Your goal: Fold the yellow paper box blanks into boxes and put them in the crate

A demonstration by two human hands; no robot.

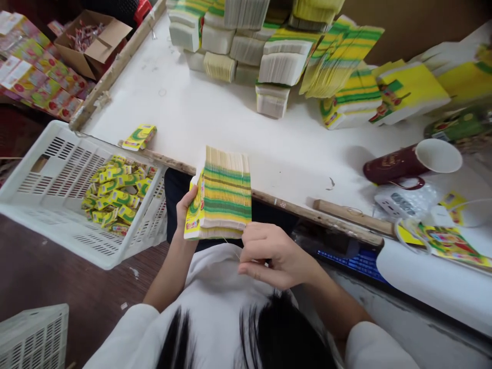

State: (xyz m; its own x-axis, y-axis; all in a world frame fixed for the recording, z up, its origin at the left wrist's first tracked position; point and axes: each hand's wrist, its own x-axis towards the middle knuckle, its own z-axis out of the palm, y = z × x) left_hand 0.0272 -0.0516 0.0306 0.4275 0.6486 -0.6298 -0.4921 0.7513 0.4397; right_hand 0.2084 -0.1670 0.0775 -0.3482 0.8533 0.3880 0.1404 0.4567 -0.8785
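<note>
My left hand [185, 205] grips the left side of a thick stack of flat yellow-and-green printed cartons [223, 192], held on edge just in front of the table's front edge. My right hand [271, 253] is curled at the stack's lower right corner, fingers pinched together near its bottom edge. Whether the right fingers hold a single carton is hidden.
A white plastic crate [49, 205] at the left holds several folded yellow-green boxes [115, 192]. One folded box [140, 137] lies on the white table [230, 118]. Carton stacks [277, 56] fill the back. A maroon mug [411, 161] lies at the right.
</note>
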